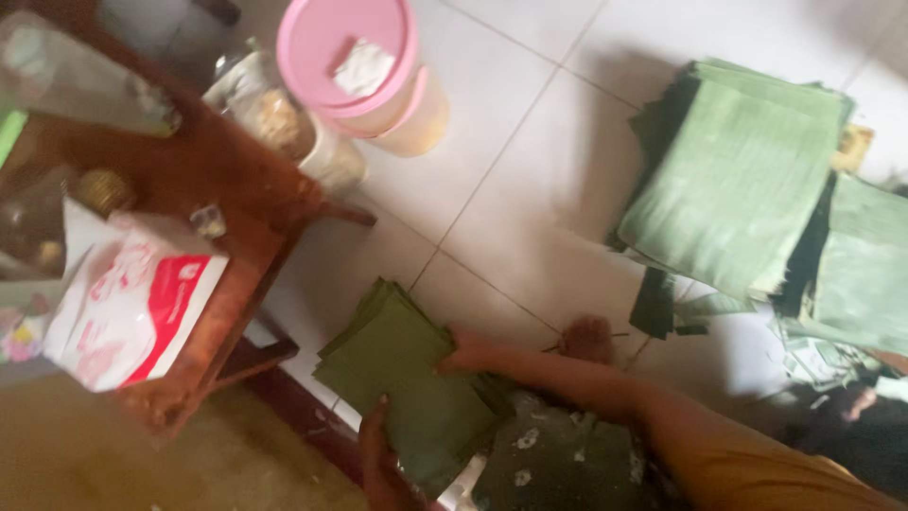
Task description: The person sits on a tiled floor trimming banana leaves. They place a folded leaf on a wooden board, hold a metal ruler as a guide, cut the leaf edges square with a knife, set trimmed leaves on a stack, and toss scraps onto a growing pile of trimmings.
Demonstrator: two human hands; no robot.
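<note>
— Green leaf squares, cut flat: that is what I have in hand. The stack of cut leaves (pixel 402 378) lies low in my view, just off the corner of the wooden table (pixel 232 203), over the tiled floor (pixel 530 161) and partly on the dark flowered cloth (pixel 558 464) at my lap.

— Which hand has it?

— Both. My right hand (pixel 463 358) is closed on the stack's right edge, fingers over the top. My left hand (pixel 383 464) grasps the near edge from below, thumb on the upper sheet.

— How would you expect it to handle?

— Light and limp, I judge. Thin sheets like these bend easily and could tear along the grain, and the smooth faces may slide on each other. Holding at two opposite edges, flat and pinched through the whole pile, looks the safest grip; a single corner would let it fan out.

— Anything else around?

— Larger piles of paler leaves (pixel 738 180) lie well apart at the upper right on the floor. A pink-lidded tub (pixel 355 57) stands beside a jar (pixel 274 114) near the table's far edge, and a red and white packet (pixel 132 308) rests on the table. The picture is blurred, so I cannot count the sheets.
</note>
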